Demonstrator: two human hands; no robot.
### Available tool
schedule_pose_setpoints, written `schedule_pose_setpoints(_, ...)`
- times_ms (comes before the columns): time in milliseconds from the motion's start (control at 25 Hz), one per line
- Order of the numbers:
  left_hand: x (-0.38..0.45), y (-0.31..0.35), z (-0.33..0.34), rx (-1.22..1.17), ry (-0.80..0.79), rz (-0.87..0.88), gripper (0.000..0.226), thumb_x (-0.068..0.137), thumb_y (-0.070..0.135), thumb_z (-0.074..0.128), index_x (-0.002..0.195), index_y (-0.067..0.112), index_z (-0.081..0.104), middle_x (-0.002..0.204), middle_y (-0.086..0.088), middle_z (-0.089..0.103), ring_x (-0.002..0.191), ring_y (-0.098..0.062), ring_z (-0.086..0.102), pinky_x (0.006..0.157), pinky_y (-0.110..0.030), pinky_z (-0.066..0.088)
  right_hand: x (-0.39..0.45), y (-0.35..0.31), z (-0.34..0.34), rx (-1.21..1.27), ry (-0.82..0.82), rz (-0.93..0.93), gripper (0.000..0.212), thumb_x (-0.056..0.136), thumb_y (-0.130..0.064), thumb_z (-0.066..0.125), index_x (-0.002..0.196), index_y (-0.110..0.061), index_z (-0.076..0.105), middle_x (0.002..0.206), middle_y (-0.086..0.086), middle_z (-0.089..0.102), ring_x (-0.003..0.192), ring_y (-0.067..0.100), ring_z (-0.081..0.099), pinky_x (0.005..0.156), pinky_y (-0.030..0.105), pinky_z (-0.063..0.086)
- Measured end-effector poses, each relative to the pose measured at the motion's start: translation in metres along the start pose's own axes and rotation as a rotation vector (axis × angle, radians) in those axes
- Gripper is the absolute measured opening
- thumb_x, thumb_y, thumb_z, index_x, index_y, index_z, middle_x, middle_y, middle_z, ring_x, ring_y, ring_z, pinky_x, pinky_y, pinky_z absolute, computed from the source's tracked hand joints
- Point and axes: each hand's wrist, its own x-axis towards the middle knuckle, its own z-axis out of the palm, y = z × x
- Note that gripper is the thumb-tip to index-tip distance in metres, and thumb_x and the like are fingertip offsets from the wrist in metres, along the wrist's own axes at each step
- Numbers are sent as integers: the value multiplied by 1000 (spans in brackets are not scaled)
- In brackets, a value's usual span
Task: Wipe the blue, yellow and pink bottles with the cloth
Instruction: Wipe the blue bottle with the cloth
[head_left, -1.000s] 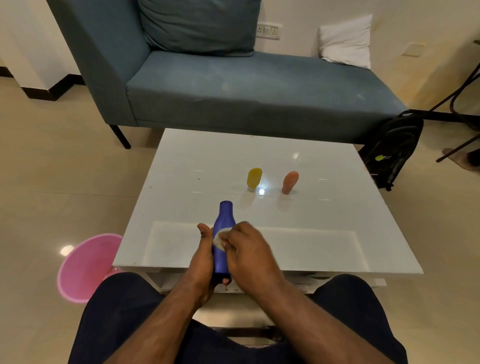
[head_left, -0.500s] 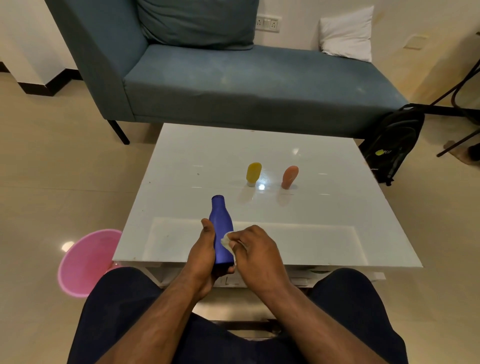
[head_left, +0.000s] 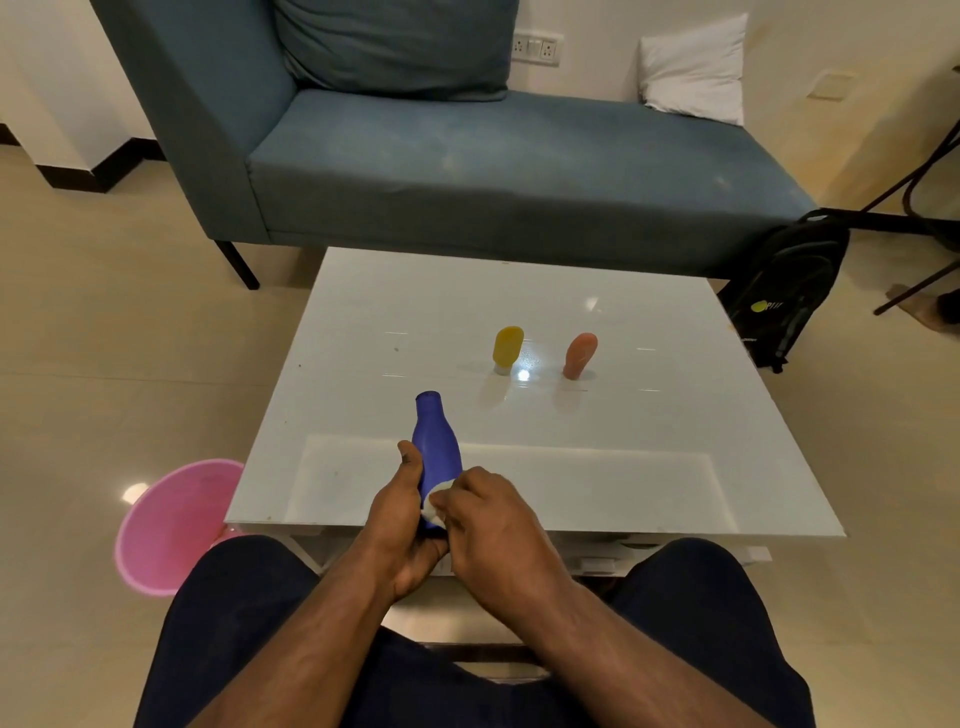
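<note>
My left hand (head_left: 402, 512) grips the lower part of the blue bottle (head_left: 435, 444), which is held over the near edge of the white table (head_left: 649, 467) with its neck pointing away from me. My right hand (head_left: 493, 525) pinches a small white cloth (head_left: 435, 501) against the bottle's lower right side. Only a bit of the cloth shows between the fingers. The yellow bottle (head_left: 507, 347) and the pink bottle (head_left: 579, 354) stand side by side near the table's middle, apart from both hands.
A pink bucket (head_left: 171, 525) stands on the floor left of the table. A blue sofa (head_left: 519, 171) lies behind the table, and a black backpack (head_left: 789, 280) leans at its right end. My knees sit just under the table's near edge.
My right hand with the cloth has slid down the bottle's side, from the shoulder toward the base. The left hand keeps its grip on the bottle.
</note>
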Motion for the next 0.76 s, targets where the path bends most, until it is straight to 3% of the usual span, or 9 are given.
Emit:
schedule_pose_setpoints(160, -6, -3, 5, 13, -70, -31, 77, 91, 75, 27, 120, 15, 65, 99, -18, 77, 91, -32, 73, 78, -47, 59, 26, 9, -9, 13, 21, 65, 24, 90, -25, 59, 112, -16, 64, 108, 5, 60, 94, 20, 56, 87, 30, 48)
schedule_pose_setpoints(360, -5, -4, 3, -52, -99, -46, 82, 87, 80, 28, 128, 18, 63, 106, -18, 75, 104, -36, 66, 91, -52, 52, 55, 10, -12, -81, 36, 114, 24, 90, -20, 56, 112, -15, 62, 107, 5, 56, 95, 21, 55, 85, 30, 47)
schedule_pose_setpoints(560, -2, 1, -4, -102, -113, -14, 81, 88, 77, 32, 125, 12, 65, 102, -19, 72, 98, -34, 69, 87, -48, 56, 9, -8, -3, -43, -58, -30, 27, 89, -21, 60, 115, -18, 62, 111, 2, 58, 97, 16, 54, 90, 28, 46)
schedule_pose_setpoints(760, -4, 0, 0, -68, -125, -41, 69, 94, 68, 38, 123, 11, 65, 99, -19, 76, 85, -30, 75, 74, -45, 58, 24, 6, -11, 78, 34, 178, 22, 94, -34, 53, 107, -20, 64, 101, 1, 58, 87, 14, 56, 82, 26, 48)
